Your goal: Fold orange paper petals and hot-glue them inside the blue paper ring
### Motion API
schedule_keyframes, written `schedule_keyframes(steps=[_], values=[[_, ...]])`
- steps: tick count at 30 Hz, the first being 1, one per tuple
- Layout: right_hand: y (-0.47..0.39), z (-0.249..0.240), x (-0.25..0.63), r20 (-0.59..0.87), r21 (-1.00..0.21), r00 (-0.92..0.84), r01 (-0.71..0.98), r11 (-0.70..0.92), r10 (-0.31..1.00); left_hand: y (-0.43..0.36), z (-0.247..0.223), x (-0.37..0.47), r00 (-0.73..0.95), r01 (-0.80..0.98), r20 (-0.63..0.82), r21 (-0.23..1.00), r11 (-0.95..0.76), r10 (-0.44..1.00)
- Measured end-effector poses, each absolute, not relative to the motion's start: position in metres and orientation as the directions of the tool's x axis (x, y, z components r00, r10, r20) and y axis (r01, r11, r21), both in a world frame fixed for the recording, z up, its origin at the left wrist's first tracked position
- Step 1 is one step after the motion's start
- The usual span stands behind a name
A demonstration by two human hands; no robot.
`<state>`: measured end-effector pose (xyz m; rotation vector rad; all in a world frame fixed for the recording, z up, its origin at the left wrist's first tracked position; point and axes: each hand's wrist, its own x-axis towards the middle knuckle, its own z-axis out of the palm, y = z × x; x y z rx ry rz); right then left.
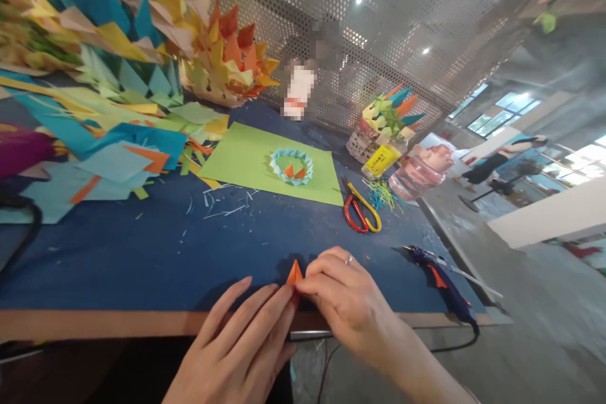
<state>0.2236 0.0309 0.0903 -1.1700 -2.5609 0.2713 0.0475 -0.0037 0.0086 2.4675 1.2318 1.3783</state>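
Observation:
At the table's near edge, a small folded orange paper piece (295, 272) points its tip away from me. My right hand (348, 297), wearing a ring, pinches the right side of this piece. Coming in from the lower left, my left hand (250, 341) has its fingers stretched out, the fingertips touching the paper's lower left side. Further back lies a green sheet (241, 158), and on it rests a ring of light blue folded paper pieces (307, 167) with two orange folded pieces (294, 172) inside its near side.
Red and yellow scissors (362, 211) lie right of the green sheet. A glue gun (440, 281) rests at the table's right edge, its cord hanging down. Bottles (421, 170) and paper shreds (383, 192) are behind. Paper scraps (113, 170) and folded-paper models (231, 57) crowd the left.

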Motion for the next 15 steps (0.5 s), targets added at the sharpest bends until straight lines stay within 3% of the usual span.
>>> schedule_keyframes(steps=[5,9,15], values=[[0.023,0.091,0.218,0.258,-0.248,-0.608,0.709,0.66,0.751,0.002,0.012,0.041,0.316,0.616,0.698,0.364,-0.699,0.642],[0.032,0.096,0.226,0.243,-0.285,-0.628,0.682,0.673,0.739,0.007,0.013,0.036,0.402,0.612,0.704,0.27,-0.744,0.586],[0.057,0.092,0.238,0.199,-0.391,-0.717,0.567,0.725,0.668,0.011,0.007,0.034,0.446,0.606,0.69,0.237,-0.759,0.571]])
